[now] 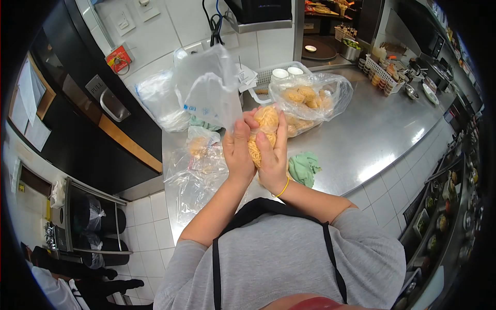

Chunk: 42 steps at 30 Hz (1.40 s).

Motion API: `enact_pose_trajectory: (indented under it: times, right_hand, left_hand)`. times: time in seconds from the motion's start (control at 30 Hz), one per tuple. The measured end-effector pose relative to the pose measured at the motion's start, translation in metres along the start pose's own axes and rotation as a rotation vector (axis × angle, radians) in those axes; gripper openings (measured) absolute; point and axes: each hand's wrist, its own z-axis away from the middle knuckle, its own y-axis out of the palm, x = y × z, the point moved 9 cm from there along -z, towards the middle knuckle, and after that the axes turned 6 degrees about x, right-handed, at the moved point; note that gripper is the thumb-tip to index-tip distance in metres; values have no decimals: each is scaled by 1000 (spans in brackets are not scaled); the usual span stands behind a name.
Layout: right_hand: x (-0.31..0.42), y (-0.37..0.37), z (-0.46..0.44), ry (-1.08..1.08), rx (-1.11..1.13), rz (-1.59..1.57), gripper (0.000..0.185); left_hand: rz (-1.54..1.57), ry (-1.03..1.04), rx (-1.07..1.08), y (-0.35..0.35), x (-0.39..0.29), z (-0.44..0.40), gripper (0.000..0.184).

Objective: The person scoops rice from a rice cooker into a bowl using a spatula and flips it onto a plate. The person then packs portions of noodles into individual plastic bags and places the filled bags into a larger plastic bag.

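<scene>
Between my two hands are yellow noodle bundles [267, 119], one above the other, in what looks like thin clear plastic. My left hand [238, 150] presses on their left side. My right hand [275, 152], with a yellow band at the wrist, wraps round their right side. Just beyond my hands, a large clear bag [336, 95] holds several more noodle bundles. To the left, a small bag [199, 142] with something orange-yellow inside lies near flattened clear plastic [194, 178]. An upright translucent bag [209, 88] stands behind my left hand.
A green cloth [304, 168] lies on the steel counter [361, 134] at right. White cups [280, 74] and a basket [263, 77] are at the back. Further right stands a basket of small jars [380, 72]. Part of another person [62, 284] shows at lower left.
</scene>
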Motion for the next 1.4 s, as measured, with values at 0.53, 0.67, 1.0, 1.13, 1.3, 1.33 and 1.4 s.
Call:
enact_pose_trajectory:
  times: [0.53,0.67,1.0,1.13,1.3,1.33,1.4]
  right_hand:
    - [-4,-50,-30,428,61,-325,39]
    - [7,-59,-34,405,279,-584,46]
    - [-85,-37,83,1060,502,-958,63]
    - [-71,-5,104,1132,660,-1132,58]
    - [-59,-21,70,972,473,-1068,47]
    - [-55,-33,54,840,288,-865,43]
    - [-46,-46,38,594,287,-370,46]
  left_hand:
    - [-791,33,626,39,32,30,23]
    - [-743,119,687,40,16,29,25]
    - [-61,-278,607,28,21,21,31]
    - [-250,-247,740,32,21,26,31]
    - [-236,-308,619,6,38,38,30]
    - [-192,-333,529,-3,45,39,28]
    - [23,-475,351,-18,70,44,25]
